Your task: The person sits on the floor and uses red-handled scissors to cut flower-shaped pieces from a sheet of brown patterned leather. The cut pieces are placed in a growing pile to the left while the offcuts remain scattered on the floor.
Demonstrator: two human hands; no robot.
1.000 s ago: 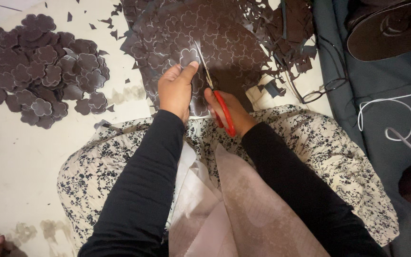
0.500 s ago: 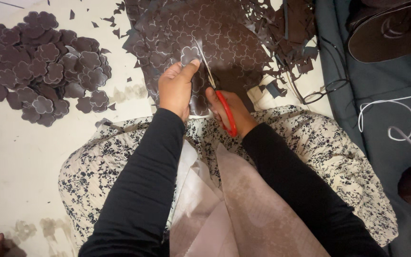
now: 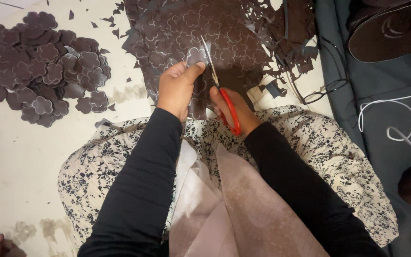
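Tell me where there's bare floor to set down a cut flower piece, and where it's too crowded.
Free: the pale floor between the pile of cut flowers and the floral skirt, and the narrow strip between that pile and the marked dark sheet. Crowded: around the left hand, right hand and scissors, plus the offcuts and eyeglasses to the right.

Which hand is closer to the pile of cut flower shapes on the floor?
Left. The left hand is just beside the pile of cut flower shapes; the right hand, holding the red scissors, is farther away.
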